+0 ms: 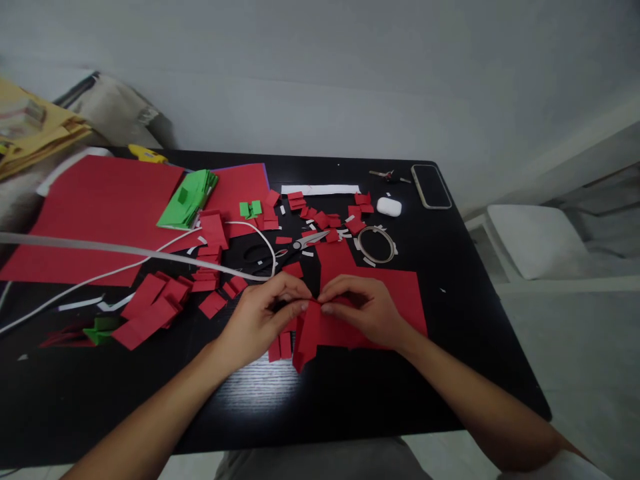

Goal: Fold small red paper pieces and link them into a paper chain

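Note:
Between my two hands is a folded strip of red paper, its lower end hanging toward the table front. My left hand pinches its upper edge between thumb and fingers. Close beside it, my right hand pinches the same edge from the right. Under my right hand lies a larger red paper sheet. Scissors with black handles rest just beyond my hands, blades partly spread. Small folded red paper pieces lie left of my left hand.
White cables cross the left side. Green folded papers sit on large red sheets. A tape roll, a white earbud case, keys and a phone lie at right. A white chair stands beyond the table.

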The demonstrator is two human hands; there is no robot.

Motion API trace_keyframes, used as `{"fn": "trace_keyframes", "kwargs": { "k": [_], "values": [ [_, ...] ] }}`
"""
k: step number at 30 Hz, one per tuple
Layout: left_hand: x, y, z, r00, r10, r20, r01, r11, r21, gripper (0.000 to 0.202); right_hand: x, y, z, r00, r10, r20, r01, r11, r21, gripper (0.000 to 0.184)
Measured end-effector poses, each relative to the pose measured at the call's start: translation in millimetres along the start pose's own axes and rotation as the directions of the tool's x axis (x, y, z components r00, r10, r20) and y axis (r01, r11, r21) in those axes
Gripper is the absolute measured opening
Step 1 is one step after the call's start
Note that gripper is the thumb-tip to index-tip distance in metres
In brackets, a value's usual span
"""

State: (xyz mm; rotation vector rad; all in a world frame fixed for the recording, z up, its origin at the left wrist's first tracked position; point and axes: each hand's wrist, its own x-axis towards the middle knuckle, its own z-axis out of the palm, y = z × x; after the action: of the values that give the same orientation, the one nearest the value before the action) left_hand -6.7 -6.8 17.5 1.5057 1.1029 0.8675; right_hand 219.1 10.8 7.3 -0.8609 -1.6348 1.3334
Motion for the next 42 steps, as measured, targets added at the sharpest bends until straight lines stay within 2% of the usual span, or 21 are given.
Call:
{"fn": "trace_keyframes", "kwargs": {
  "k": [8, 15, 21, 24, 26, 29, 32, 38, 39, 42],
  "values": [
    [-2.4, -3.6, -2.3, 0.993, 0.118, 0.008, -0.118, 0.990, 0.078, 0.009, 0.4, 0.3, -0.1, 0.998, 0.054, 0.030, -0.057, 0.994, 0.092, 0.009],
    [-2.8, -4.5, -3.0, 0.988, 0.149, 0.037, -0.152, 0.985, 0.086, 0.012, 0.7, -2.7, 0.5, 0.994, 0.094, 0.048, -0.100, 0.986, 0.132, 0.007],
    [-2.6, -2.9, -5.4, 0.994, 0.091, 0.055, -0.093, 0.995, 0.043, 0.013, 0.0, -3.7, -1.5, 0.989, 0.116, 0.090, -0.127, 0.985, 0.117, 0.008],
    [-1.0, -0.5, -5.4, 0.996, 0.022, 0.087, -0.024, 0.999, 0.024, 0.016, -2.5, -3.7, -2.3, 0.985, 0.116, 0.131, -0.136, 0.979, 0.152, 0.025],
    [-0.2, 1.1, -5.3, 0.993, -0.010, 0.122, 0.009, 1.000, 0.008, 0.019, -3.7, -3.5, -2.5, 0.983, 0.061, 0.173, -0.082, 0.990, 0.116, 0.031],
    [0.2, 3.3, -5.2, 0.984, -0.047, 0.170, 0.053, 0.998, -0.030, 0.022, -3.9, -3.8, -2.7, 0.971, -0.034, 0.238, 0.037, 0.999, -0.007, 0.028],
    [-0.1, 5.8, -5.4, 0.979, -0.070, 0.193, 0.078, 0.996, -0.035, 0.022, -3.3, -4.3, -3.0, 0.963, -0.041, 0.268, 0.058, 0.997, -0.056, 0.024],
    [1.9, 14.8, -10.4, 0.965, -0.066, 0.254, 0.074, 0.997, -0.021, 0.005, -4.8, -2.4, -4.9, 0.972, 0.051, 0.231, -0.040, 0.998, -0.054, 0.024],
    [2.3, 16.4, -12.4, 0.967, -0.052, 0.251, 0.054, 0.999, -0.003, 0.006, -5.2, -1.8, -5.2, 0.973, 0.063, 0.220, -0.055, 0.998, -0.042, 0.024],
    [1.6, 20.5, -19.2, 0.963, 0.033, 0.266, -0.060, 0.994, 0.094, 0.027, -5.9, -0.4, -6.0, 0.976, 0.096, 0.194, -0.099, 0.995, 0.005, 0.026]
  ]
}}
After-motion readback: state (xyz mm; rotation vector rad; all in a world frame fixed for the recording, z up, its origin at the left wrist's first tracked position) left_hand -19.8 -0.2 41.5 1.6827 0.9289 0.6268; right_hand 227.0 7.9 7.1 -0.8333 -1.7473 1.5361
